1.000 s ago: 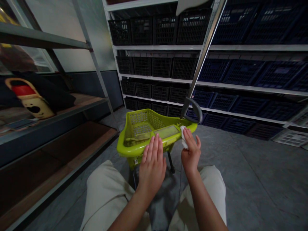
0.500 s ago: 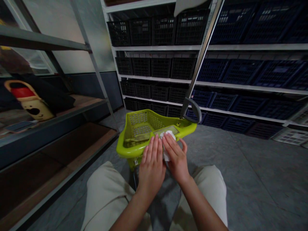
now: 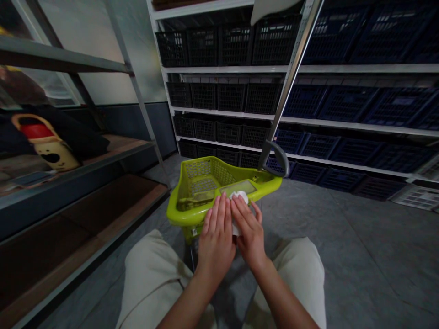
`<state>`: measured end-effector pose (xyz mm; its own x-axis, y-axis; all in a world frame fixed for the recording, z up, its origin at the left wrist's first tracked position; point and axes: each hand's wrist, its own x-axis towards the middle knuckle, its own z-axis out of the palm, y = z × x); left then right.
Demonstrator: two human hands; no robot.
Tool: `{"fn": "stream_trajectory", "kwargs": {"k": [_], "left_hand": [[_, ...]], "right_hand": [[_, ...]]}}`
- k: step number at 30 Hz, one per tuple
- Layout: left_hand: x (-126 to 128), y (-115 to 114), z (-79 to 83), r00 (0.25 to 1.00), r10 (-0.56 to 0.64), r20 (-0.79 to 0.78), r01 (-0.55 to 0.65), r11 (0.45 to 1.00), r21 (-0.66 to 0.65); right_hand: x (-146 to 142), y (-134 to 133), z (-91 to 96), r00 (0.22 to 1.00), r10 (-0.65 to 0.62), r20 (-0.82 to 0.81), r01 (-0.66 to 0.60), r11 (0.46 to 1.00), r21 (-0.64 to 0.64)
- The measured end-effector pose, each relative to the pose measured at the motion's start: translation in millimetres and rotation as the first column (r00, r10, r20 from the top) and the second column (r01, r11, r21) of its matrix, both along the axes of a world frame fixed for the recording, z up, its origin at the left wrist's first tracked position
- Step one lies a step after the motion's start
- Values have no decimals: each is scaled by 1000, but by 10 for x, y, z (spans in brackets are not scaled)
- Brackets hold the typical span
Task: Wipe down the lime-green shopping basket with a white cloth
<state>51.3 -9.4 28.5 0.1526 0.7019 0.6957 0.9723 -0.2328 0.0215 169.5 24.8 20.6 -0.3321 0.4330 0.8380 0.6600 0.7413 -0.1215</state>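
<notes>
A lime-green plastic basket (image 3: 187,217) with a perforated inside and a long narrow end stands before my knees. My left hand (image 3: 217,235) lies on its near rim, fingers straight and close together, palm side down. Beside it, my right hand (image 3: 249,230) presses a crumpled white tissue (image 3: 241,196) against the same rim. The thumb of my right hand stands off to the side. Much of the tissue is hidden beneath the fingers. A clear panel (image 3: 236,188) is set into the basket's rim just beyond my fingertips.
A metal pole (image 3: 294,68) with a grey curved handle piece (image 3: 280,160) rises from the basket's right end. White racks hold black crates (image 3: 231,97) and blue crates (image 3: 348,103). On the left shelf stands a cartoon-faced bottle (image 3: 55,153) with a red top. Grey floor (image 3: 329,237) lies around.
My right hand has slid slightly down and toward my left hand, taking the tissue with it. My left hand stays on the rim. The view has shifted a little.
</notes>
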Motion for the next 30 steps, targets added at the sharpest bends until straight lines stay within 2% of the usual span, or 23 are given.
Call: {"fn": "stream_trajectory", "kwargs": {"k": [4,8,11,13,17,21,24,27,30], "left_hand": [[-9,-22,35,1000,7,-16,-7,1000,0],[19,-27,78,999,22,-30,-22,1000,-20],[47,-8,73,999,31,-25,-32,999,-22],[58,10,50,999,37,-18,-37,999,-14],[47,37,-5,999,28,-21,-28,1000,-1],[19,30,-4,1000,20,-21,-20,1000,9],[11,9,34,999,21,-29,-21,1000,10],[24,-3,59,999,26,-32,-26,1000,-11],[49,11,46,999,32,-23,-32,999,-15]], "right_hand": [[172,121,-25,999,-33,19,33,999,20],[483,385,-90,977,-165,-137,167,986,-3],[540,446,-96,942,-230,-246,225,973,-51],[450,374,-76,953,-177,-247,169,984,-54],[144,113,-43,994,51,-96,-55,998,-40],[71,51,-59,994,102,-45,-102,995,5],[256,207,-87,997,47,-62,-46,999,26],[486,415,-108,975,-102,-200,106,994,11],[546,489,-98,923,-215,-319,214,976,-37]]}}
